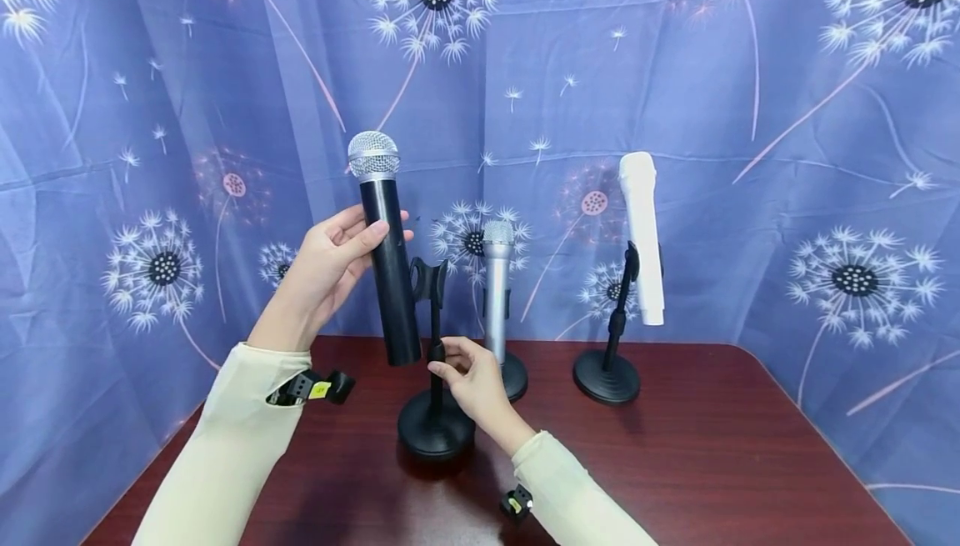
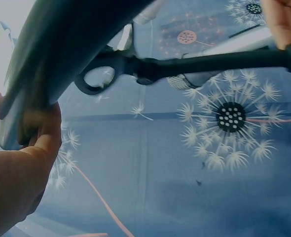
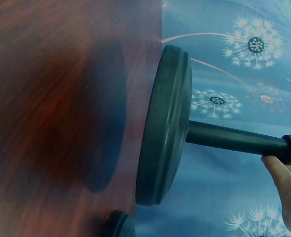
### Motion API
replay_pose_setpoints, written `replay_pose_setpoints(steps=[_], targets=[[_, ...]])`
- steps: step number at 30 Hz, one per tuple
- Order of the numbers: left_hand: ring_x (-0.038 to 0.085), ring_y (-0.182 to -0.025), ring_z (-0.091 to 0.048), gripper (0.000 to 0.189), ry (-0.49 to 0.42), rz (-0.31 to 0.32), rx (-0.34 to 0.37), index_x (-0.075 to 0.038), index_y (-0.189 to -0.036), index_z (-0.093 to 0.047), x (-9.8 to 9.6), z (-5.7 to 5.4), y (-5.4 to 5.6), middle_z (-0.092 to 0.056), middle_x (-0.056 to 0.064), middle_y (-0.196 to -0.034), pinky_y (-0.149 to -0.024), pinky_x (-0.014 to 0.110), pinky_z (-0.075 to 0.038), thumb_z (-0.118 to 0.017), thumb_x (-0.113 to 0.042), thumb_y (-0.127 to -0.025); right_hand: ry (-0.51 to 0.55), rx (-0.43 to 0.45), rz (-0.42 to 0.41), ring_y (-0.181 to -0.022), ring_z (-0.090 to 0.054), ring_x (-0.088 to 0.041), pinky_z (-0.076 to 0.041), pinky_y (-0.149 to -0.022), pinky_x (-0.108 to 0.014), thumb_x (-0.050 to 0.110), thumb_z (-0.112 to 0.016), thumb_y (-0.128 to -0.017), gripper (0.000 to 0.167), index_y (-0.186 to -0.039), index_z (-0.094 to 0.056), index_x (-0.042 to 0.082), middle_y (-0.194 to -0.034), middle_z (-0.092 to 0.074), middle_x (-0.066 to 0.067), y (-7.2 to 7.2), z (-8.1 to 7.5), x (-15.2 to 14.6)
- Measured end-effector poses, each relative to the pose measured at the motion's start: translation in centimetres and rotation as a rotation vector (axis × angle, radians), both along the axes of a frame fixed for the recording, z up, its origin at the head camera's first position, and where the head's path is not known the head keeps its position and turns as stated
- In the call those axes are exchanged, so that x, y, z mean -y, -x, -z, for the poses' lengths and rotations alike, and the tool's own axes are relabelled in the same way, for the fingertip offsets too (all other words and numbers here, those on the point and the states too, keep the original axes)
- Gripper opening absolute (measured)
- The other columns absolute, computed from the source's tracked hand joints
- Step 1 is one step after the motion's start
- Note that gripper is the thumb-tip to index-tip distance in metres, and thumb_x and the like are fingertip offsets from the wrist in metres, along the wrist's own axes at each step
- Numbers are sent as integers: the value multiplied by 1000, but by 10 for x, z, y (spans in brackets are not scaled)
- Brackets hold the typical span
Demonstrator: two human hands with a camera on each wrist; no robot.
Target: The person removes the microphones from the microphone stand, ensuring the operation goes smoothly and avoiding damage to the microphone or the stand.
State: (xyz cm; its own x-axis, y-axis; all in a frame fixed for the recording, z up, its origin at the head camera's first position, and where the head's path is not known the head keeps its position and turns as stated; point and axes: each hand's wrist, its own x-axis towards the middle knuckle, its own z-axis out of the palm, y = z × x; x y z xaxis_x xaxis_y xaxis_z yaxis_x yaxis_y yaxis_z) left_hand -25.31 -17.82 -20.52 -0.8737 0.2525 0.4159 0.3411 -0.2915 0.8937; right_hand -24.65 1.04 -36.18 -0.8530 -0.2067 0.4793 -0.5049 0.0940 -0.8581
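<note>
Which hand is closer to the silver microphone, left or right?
Right. The right hand pinches the front stand, just in front of the lower part of the silver microphone; the left hand is farther left, holding the black microphone.

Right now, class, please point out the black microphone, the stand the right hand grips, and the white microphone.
Black microphone (image 1: 393, 275), head view: middle of its handle.
Stand (image 1: 437, 394), head view: its lower pole.
White microphone (image 1: 645, 237), head view: middle of its body.

Counted three mics: one black mic (image 1: 396, 292), one silver mic (image 1: 497, 279), one white mic (image 1: 646, 237). Stands (image 1: 435, 433) numbered three, two near the one table's (image 1: 712, 446) far edge. Hands (image 1: 326, 267) (image 1: 477, 383) numbered two, wrist cameras (image 1: 307, 386) two.
</note>
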Motion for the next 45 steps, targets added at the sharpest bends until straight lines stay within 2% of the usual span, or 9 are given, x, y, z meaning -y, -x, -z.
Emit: replay_pose_setpoints(steps=[6,14,20,25,29,33,36,40,45], targets=[[25,-115,-60,62,5,-23,64,0,-148,-30,12,15,-1,-55,15,-132,-97,28,-46,-60,-15,-96,-7,-13,3,-78,-66,-39,-47,-59,-18,-5,-68,-85,27,-111,-62,-10,-93,-68,-24,1,-3,2],[26,-119,-58,63,108,-62,148,-2,-148,-28,26,37,-3,-57,11,-131,-96,28,-47,-60,-20,-97,-13,-53,43,-84,-69,-36,-56,-73,-34,-6,-69,-83,26,-109,-64,-9,-93,-69,-24,7,0,7],[24,-116,-60,64,127,-69,210,-1,-148,-24,35,61,-4,-45,17,-135,-93,28,-49,-59,-18,-97,7,-40,36,-86,-68,-38,-55,-75,-42,-7,-69,-84,27,-110,-63,-11,-94,-68,-26,11,1,9],[15,-106,-62,62,142,-126,266,5,-144,-28,40,81,-3,-51,12,-124,-90,28,-50,-61,-16,-96,8,-27,40,-88,-68,-38,-56,-76,-41,-6,-69,-84,28,-111,-63,-11,-95,-68,-26,15,5,12],[10,-96,-62,61,228,-201,314,7,-141,-34,44,94,-3,-57,4,-110,-85,27,-52,-63,-19,-94,7,-52,59,-87,-68,-38,-56,-75,-41,-6,-69,-83,27,-109,-63,-10,-94,-69,-25,19,5,14],[9,-89,-63,59,319,-228,347,9,-138,-37,49,110,-5,-58,4,-106,-81,27,-53,-65,-19,-93,4,-78,72,-85,-69,-38,-56,-74,-41,-7,-70,-82,25,-106,-64,-11,-93,-69,-25,23,4,18],[12,-87,-64,56,401,-222,362,10,-133,-44,52,123,-6,-60,6,-103,-81,31,-54,-68,-19,-91,18,-89,75,-84,-69,-36,-56,-73,-40,-7,-71,-81,26,-106,-65,-9,-92,-70,-23,36,14,23],[18,-84,-66,51,518,-195,378,11,-123,-51,54,138,-8,-63,11,-99,-81,36,-54,-72,-20,-87,19,-106,91,-83,-70,-31,-56,-71,-32,-3,-73,-81,27,-107,-67,-4,-91,-71,-17,55,31,29],[20,-79,-67,45,632,-141,388,11,-111,-55,53,154,-13,-65,13,-92,-76,38,-56,-74,-21,-85,13,-114,108,-82,-70,-23,-55,-71,-24,1,-74,-82,26,-107,-68,0,-93,-72,-12,62,35,32]])
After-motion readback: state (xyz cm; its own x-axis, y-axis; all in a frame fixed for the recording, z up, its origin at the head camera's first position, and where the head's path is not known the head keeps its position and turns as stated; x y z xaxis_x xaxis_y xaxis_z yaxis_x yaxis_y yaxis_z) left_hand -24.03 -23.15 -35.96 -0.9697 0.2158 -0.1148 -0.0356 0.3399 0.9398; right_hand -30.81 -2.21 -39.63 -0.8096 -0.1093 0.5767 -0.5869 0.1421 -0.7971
